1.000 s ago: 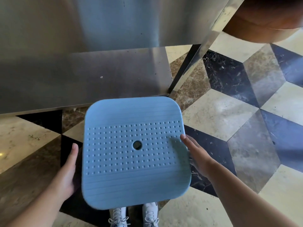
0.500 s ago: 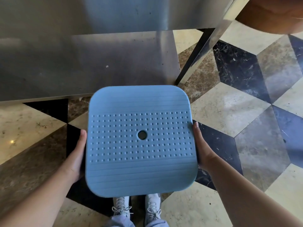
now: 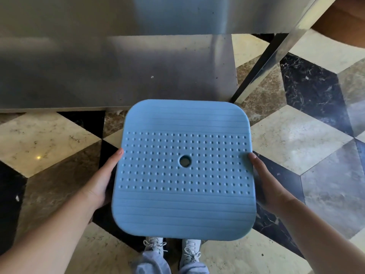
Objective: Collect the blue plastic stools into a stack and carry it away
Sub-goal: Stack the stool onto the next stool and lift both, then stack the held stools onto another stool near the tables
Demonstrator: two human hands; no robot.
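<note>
bright daylight | glare on steel point(image 3: 296, 36) | wide-angle edge distortion

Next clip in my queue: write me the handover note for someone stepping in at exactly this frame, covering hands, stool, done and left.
Left hand: holds the left edge of the light blue square plastic stool, thumb at the rim, fingers hidden beneath.
Right hand: holds the right edge the same way.
Stool: seat level, held over the person's white sneakers, in front of the stainless steel counter, above the marble tile floor. Whether more stools are nested under it cannot be told; no others are in view.
Done: stool gripped in both hands.
Left: gather any remaining stools, carry the stack away.
</note>
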